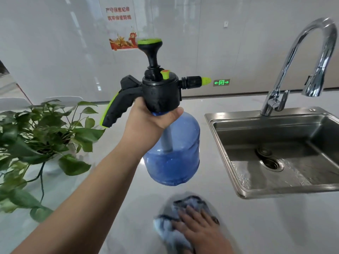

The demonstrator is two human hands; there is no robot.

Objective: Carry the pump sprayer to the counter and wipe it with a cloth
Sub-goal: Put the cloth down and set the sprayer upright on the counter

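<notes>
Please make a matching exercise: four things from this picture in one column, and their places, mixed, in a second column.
Things:
1. sprayer
2. cloth
3. plant
4. tap

Places:
A. behind the sink
B. under the right hand, on the counter
C. at the left of the counter
D. held up by the left hand

Pairs: 1-D, 2-B, 3-C, 4-A

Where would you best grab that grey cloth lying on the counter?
Probably from above, at the raised folds of the cloth. It lies crumpled and low on the counter, so bunched ridges give the fingers something to pinch. The right hand already presses on it from above.
</notes>
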